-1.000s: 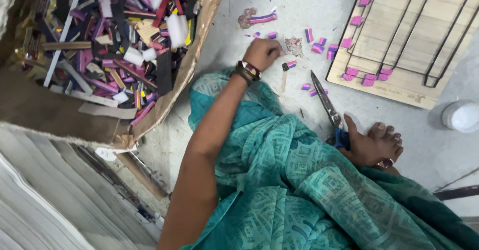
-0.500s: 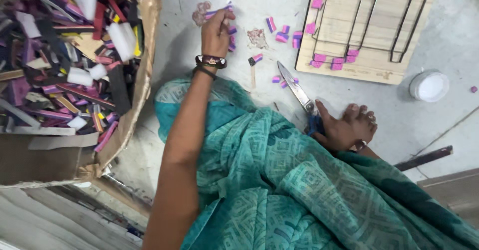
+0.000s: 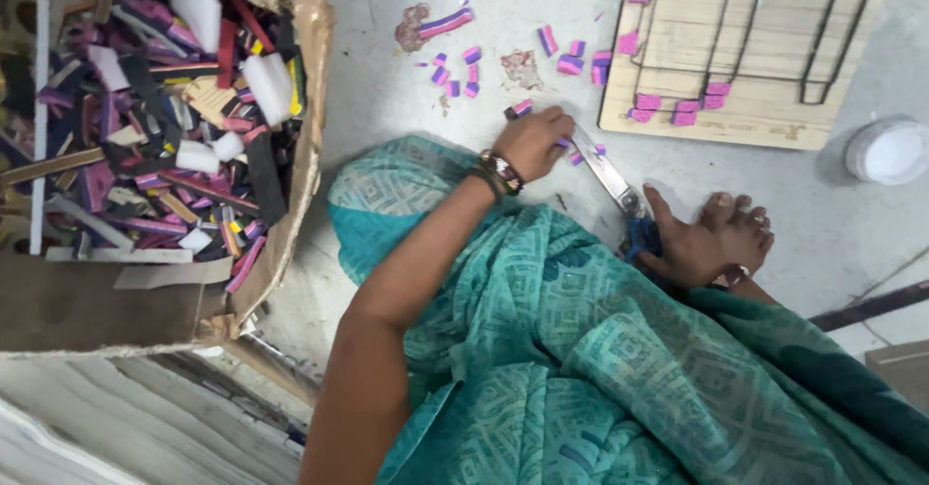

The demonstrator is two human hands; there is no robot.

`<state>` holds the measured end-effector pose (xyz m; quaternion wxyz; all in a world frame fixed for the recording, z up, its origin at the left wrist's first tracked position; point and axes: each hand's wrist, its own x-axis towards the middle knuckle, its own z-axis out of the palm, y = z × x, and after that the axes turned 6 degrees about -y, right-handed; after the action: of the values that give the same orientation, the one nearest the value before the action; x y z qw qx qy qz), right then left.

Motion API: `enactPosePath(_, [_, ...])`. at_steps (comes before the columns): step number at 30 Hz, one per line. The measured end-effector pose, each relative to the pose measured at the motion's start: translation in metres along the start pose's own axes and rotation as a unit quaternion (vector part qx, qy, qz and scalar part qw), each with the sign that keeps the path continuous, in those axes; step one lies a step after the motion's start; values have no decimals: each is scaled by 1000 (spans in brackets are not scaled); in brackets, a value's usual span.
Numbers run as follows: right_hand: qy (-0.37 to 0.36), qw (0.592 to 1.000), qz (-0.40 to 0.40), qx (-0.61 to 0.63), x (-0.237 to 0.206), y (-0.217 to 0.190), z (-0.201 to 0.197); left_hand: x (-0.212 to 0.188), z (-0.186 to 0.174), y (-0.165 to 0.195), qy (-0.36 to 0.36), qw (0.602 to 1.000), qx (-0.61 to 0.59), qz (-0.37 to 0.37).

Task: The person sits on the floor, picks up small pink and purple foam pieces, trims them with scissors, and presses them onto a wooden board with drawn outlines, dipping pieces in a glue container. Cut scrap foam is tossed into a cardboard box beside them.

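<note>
My left hand, with bangles at the wrist, is closed around a small pink-and-purple foam strip and holds it against the blade of a pair of scissors. The scissors lie on the grey floor. My bare foot pins their blue handle. My right hand is out of sight. Several short cut foam pieces lie scattered just beyond the hand, and a longer pink-and-purple strip lies farther off.
A cardboard box on the left is full of mixed foam offcuts. A wooden board at the top right carries black wire outlines and pink foam bits. A white round lid sits at the right. Teal cloth covers my lap.
My left hand reached out to the far foam strips, then came back toward me to the scissors blade with a piece in it. The foot on the scissors has stayed put.
</note>
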<state>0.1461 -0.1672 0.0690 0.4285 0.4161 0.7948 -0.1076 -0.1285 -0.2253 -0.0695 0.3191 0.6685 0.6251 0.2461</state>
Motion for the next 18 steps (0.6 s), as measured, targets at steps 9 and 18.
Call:
enactPosePath(9, [7,1000,-5,19,-7,2,-9,42,-19,11,186,982,-14,12])
enactPosePath(18, [-7,1000,5,11,-9,1,-15,75,6,1,205,977,52,-11])
